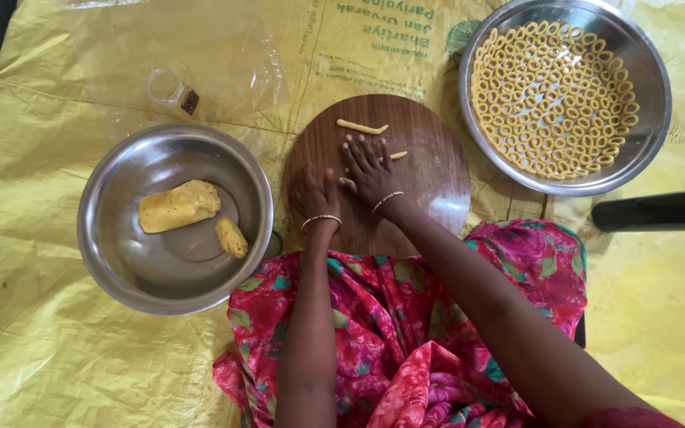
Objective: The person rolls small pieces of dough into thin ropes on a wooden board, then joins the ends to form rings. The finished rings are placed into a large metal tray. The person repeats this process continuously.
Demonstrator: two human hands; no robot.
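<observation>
A round dark wooden board (pixel 430 186) lies in front of me on a yellow sheet. My right hand (pixel 369 170) presses flat on a thin roll of yellow dough (pixel 397 155), whose end shows beside my fingers. My left hand (pixel 315 192) rests palm down on the board just left of it, fingers together, holding nothing visible. A second short dough stick (pixel 361 127) lies apart near the board's far edge. Both wrists wear thin bangles.
A steel bowl (pixel 120 261) at the left holds two lumps of yellow dough (pixel 178 206). A steel bowl (pixel 644 119) at the far right is lined with several small dough rings (pixel 552 99). A clear plastic bag lies far left; a black bar (pixel 660 210) lies right.
</observation>
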